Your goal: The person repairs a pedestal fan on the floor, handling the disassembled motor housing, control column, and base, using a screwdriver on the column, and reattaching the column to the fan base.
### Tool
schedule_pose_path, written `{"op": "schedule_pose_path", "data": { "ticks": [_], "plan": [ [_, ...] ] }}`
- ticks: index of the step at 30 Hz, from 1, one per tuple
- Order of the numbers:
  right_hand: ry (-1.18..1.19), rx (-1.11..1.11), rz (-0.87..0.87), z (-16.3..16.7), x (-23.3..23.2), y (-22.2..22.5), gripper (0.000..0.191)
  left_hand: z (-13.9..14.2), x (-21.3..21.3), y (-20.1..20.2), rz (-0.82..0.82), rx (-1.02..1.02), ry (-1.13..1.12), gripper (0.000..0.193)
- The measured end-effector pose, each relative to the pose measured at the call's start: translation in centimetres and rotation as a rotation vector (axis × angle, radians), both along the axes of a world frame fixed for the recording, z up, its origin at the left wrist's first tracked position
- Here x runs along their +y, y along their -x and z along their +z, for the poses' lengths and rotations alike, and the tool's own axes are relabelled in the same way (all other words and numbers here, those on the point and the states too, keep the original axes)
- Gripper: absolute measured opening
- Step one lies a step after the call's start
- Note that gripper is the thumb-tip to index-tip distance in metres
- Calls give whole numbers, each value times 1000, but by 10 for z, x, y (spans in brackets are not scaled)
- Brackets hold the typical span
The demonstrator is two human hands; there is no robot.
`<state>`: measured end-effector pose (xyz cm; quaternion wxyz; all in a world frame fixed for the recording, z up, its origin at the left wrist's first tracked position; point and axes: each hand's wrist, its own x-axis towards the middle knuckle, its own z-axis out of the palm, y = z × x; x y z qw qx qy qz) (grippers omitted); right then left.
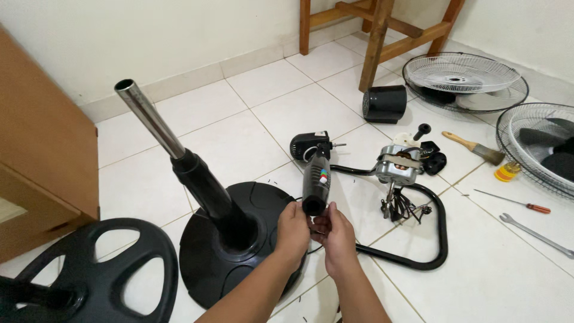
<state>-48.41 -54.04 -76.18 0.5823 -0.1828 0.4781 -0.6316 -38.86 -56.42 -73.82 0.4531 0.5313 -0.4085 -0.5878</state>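
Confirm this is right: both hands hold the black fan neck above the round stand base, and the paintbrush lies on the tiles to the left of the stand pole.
Not quite. In the head view, the left hand and right hand do hold the black fan neck above the round stand base, but the paintbrush lies on the tiles far to the right of the stand pole, between the two wire fan guards.

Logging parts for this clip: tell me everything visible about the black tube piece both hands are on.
The black tube piece looks like glossy plastic, with a small multicoloured sticker on its side. It tilts up off the floor, its open lower end toward the camera. The left hand and right hand grip that end; its far end meets a black housing.
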Motion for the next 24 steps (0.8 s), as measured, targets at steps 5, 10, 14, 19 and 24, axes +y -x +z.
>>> {"op": "schedule_pose_path", "data": {
  "ticks": [5, 10, 14, 19, 24],
  "plan": [
    [3, 850, -434, -36, 28, 51, 42, -9, -9, 5, 37, -164, 99, 30],
    [-380, 1457, -517, -38, 36, 211, 39, -15, -20, 16, 46, -6, 103, 32],
    [-758, 1682, 15, -15, 20, 339, 43, -15, -23, 27, 125, 37, 65, 28],
    [-973, 1842, 374, -20, -20, 421, 53, -16, -24, 29, 180, -49, 48, 32],
    [-904, 1854, 496, -61, -66, 456, 54, -28, -30, 46, 284, -46, 95, 35]
  ]
}}
